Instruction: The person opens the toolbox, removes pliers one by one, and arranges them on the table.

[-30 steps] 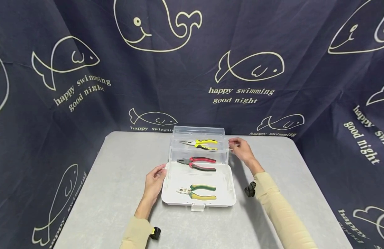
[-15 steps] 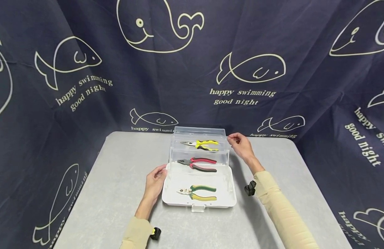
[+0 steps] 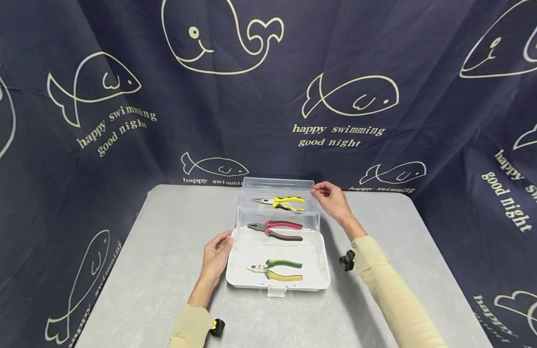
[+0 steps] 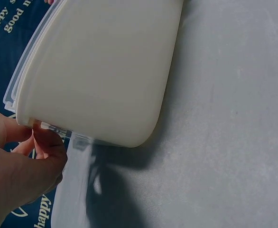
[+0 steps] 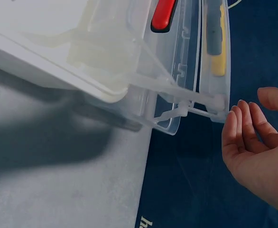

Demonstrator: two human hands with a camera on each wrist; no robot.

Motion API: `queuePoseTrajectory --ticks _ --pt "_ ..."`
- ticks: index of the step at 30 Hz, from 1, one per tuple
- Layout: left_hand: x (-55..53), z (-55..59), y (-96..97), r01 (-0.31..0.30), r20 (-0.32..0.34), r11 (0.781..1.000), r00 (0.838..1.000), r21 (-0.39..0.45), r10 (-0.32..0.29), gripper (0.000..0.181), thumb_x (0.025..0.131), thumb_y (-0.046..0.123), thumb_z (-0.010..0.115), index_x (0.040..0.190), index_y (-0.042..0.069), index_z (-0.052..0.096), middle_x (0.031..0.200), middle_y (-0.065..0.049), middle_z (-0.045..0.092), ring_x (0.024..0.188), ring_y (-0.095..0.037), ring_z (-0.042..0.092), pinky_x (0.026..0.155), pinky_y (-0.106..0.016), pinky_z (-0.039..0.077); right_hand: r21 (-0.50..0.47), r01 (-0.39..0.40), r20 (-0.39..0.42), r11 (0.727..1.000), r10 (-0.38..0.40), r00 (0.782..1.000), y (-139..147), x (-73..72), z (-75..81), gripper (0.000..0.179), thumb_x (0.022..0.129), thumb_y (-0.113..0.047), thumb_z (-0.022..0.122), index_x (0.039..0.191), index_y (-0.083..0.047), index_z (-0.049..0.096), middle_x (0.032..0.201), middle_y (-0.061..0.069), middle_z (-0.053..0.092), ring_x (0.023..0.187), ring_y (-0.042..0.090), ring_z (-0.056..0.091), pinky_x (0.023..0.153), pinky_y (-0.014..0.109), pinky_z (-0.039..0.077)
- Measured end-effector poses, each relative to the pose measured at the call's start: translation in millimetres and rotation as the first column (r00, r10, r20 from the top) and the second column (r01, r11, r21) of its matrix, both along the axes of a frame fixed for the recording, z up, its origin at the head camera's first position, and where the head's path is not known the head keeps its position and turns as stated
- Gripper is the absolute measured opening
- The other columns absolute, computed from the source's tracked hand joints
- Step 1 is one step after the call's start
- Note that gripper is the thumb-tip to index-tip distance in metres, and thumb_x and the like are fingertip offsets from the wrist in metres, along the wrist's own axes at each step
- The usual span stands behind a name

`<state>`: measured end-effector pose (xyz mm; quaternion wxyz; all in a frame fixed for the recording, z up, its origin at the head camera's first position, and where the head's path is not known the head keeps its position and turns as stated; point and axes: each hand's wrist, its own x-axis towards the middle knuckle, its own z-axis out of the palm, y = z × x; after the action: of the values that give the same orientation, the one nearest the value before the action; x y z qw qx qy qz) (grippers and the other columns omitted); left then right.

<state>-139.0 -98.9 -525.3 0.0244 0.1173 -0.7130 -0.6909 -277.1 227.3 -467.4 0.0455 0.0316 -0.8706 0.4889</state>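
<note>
A tool box with a white base stands unfolded, its clear trays stepped up behind. Green-and-yellow pliers lie in the base, red-and-black pliers in the middle tier, and yellow-and-black long-nose pliers in the top tier. My left hand pinches the base's rear left corner, thumb at the rim in the left wrist view. My right hand is at the top tier's right rear corner; in the right wrist view its fingers are loosely bent, thumb apart, nothing between them.
The box stands on a grey table, toward its back edge. A clear latch hangs from the box front. Dark blue cloth printed with fish and words rises behind and on both sides.
My right hand has moved left and farther back, from beside the upper tier to its rear right corner. The left hand, box and pliers stay in place.
</note>
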Motion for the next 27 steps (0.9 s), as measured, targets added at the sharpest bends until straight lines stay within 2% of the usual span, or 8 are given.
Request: queuePoseTrajectory --ticks 5,8,13,15,22,27 --pt "-0.9 -0.1 -0.4 0.000 -0.002 1.000 1.000 0.000 0.000 0.032 0.101 -0.002 0.058 0.132 -0.010 0.062 0.117 -0.024 0.064 0.104 -0.024 0.059 0.082 -0.014 0.047 -0.007 -0.069 -0.025 0.998 0.069 0.997 -10 -0.3 2.9 0.022 0.100 -0.015 0.067 0.114 0.003 0.068 0.109 0.020 0.071 0.096 0.023 0.065 0.084 0.023 0.050" --pt "0.0 1.2 -0.1 0.000 -0.011 1.000 1.000 -0.002 0.000 0.032 0.101 -0.002 0.058 0.131 -0.012 0.062 0.116 -0.025 0.064 0.104 -0.024 0.059 0.082 -0.014 0.047 0.003 -0.100 -0.032 0.995 0.100 0.994 -16 0.6 5.0 0.021 0.100 -0.013 0.067 0.114 0.003 0.068 0.109 0.019 0.070 0.099 0.030 0.065 0.088 0.030 0.051" --pt "-1.0 0.1 0.5 0.004 -0.008 1.000 1.000 -0.009 -0.004 0.032 0.101 -0.002 0.057 0.131 -0.012 0.061 0.116 -0.025 0.063 0.105 -0.025 0.060 0.083 -0.015 0.048 0.024 -0.134 -0.044 0.991 0.135 0.990 -25 2.4 6.9 0.020 0.100 -0.012 0.067 0.113 0.002 0.068 0.106 0.018 0.070 0.099 0.032 0.066 0.091 0.039 0.052" --pt "-3.8 -5.2 0.4 0.002 0.001 1.000 1.000 -0.010 -0.002 0.032 0.101 -0.002 0.057 0.131 -0.011 0.062 0.117 -0.024 0.064 0.106 -0.026 0.059 0.083 -0.015 0.048 0.039 -0.147 -0.059 0.988 0.149 0.987 -29 2.9 6.8 0.019 0.100 -0.011 0.067 0.113 0.003 0.068 0.106 0.018 0.070 0.098 0.032 0.066 0.090 0.041 0.053" --pt "-15.4 -38.6 -2.5 -0.026 0.011 1.000 1.000 -0.004 0.026 0.031 0.102 0.003 0.060 0.132 -0.005 0.065 0.115 -0.016 0.065 0.101 -0.015 0.059 0.082 -0.014 0.047 0.061 -0.197 -0.077 0.978 0.202 0.976 -42 4.6 4.9 0.019 0.099 -0.008 0.067 0.113 0.004 0.068 0.104 0.017 0.070 0.095 0.031 0.067 0.088 0.040 0.054" --pt "-16.1 -45.4 -3.9 -0.036 0.002 0.999 0.999 -0.002 0.036 0.030 0.101 0.005 0.062 0.131 -0.002 0.067 0.112 -0.012 0.066 0.098 -0.011 0.059 0.084 -0.014 0.047 0.070 -0.241 -0.068 0.968 0.245 0.967 -51 5.4 2.5 0.019 0.099 -0.006 0.067 0.114 0.006 0.067 0.104 0.017 0.070 0.095 0.030 0.067 0.089 0.042 0.054"
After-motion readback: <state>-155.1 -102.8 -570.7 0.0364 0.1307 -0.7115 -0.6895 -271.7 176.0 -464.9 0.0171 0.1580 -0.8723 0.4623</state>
